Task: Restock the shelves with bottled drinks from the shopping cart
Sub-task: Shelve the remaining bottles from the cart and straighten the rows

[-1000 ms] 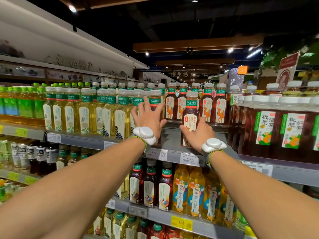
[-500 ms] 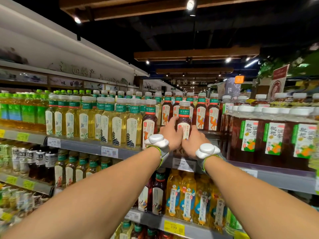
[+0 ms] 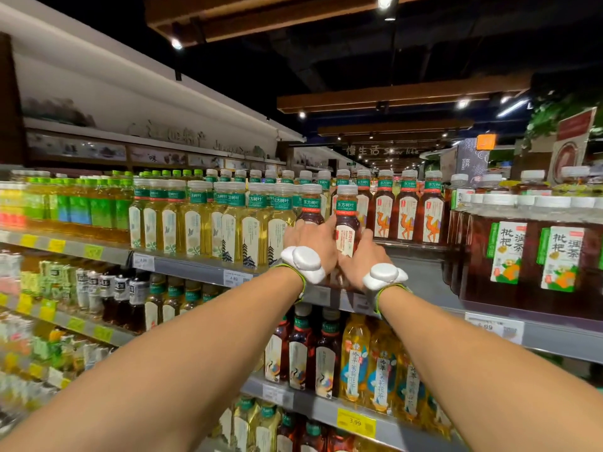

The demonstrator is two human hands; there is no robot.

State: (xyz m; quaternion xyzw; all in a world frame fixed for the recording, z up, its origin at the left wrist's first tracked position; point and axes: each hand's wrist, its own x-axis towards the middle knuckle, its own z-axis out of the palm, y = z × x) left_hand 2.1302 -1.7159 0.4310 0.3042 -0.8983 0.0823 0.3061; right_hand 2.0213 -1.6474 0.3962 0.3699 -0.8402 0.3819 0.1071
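Two hands on dark tea bottle (image 3: 346, 220), shelf (image 3: 189, 267) front edge. Right hand (image 3: 362, 259) fingers wrap it; left hand (image 3: 310, 238) fingers touch, grip unclear. Risk: hard push back knocks over camel-label bottles (image 3: 404, 220) behind.

neck bands (image 3: 283, 201) on upper shelf (image 3: 195, 268) bottles, e.g. dark bottle (image 3: 346, 223): 东方树叶. big bottles (image 3: 507, 256) at its right end: 枇杷 润茶. hanging sign (image 3: 375, 151) in bg: 慢生活 slow life. white tag (image 3: 234, 278) on its front edge: prob. 4.89, blurry. yellow bottles (image 3: 355, 363) one shelf down: 冷萃; yellow price tag (image 3: 355, 421) on that front edge: 3.99.
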